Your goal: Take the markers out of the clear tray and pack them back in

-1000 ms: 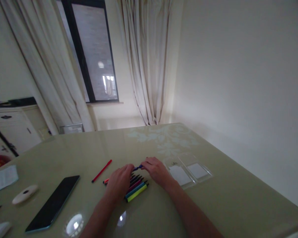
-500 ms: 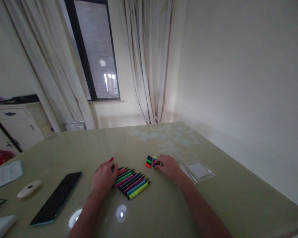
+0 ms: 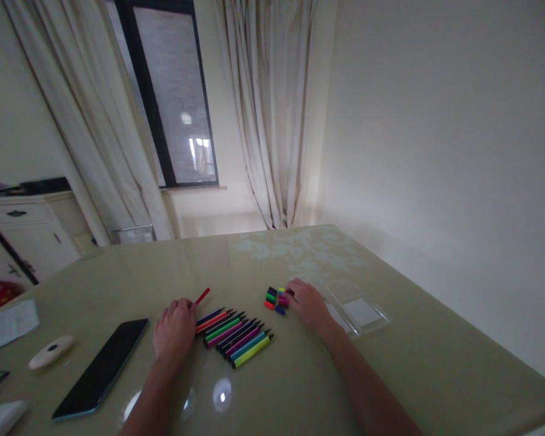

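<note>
While the broad, glossy table (image 3: 367,375) spread beneath everything, a clear case (image 3: 379,321) lay open on it at the far right, partly behind the right forearm. Between the two arms, the row of uncapped markers (image 3: 237,335) rested slantwise, side by side, dark tips pointing away. The left hand (image 3: 175,330), fingers curled narrow, held the lower part of the red marker (image 3: 203,295), just beyond the row's left end. The right hand (image 3: 306,303) bent over the small caps (image 3: 270,298), fingertips at the edge of the cluster; whether it gripped one, I could not tell.

Judging by their look, the markers were light, stiff plastic, smooth enough to roll on so slick a surface, so a pinch around mid-barrel suited them best, clear of the inky tips, which seemed the delicate part. The caps, short and light, probably skidded easily; they called for a fingertip pinch on the sides, leaving the open end free.
</note>
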Available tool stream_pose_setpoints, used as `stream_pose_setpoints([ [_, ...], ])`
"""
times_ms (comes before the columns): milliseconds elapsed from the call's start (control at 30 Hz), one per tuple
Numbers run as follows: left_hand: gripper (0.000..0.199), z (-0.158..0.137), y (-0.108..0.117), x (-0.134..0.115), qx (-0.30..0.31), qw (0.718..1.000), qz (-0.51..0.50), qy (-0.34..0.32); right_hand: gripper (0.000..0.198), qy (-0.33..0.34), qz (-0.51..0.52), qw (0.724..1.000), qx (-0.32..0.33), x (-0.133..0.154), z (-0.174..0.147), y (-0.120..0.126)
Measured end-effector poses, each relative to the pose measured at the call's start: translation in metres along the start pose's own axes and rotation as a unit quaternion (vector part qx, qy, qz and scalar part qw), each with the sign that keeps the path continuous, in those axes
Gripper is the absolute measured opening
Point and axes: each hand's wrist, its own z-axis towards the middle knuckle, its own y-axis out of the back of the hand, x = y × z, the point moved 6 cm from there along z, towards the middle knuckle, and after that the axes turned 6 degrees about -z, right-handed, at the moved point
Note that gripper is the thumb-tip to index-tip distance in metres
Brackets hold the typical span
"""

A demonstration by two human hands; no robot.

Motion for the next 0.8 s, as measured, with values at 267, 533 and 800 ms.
stream_pose_setpoints([
  [267,0.024,-0.026,-0.003,-0.088,-0.006,0.946,-0.193,-0.260,0.041,0.121,0.070,0.989,-0.044,0.041,-0.006,0.003],
  [533,0.025,-0.046,0.001,-0.110,0.026,0.935,-0.153,-0.320,0.017,0.192,0.038,0.980,-0.040,0.062,-0.010,-0.015],
  [800,0.033,-0.023,0.008,-0.076,0.078,0.978,-0.105,-0.161,0.022,0.130,0.051,0.988,-0.073,0.028,-0.002,0.001],
])
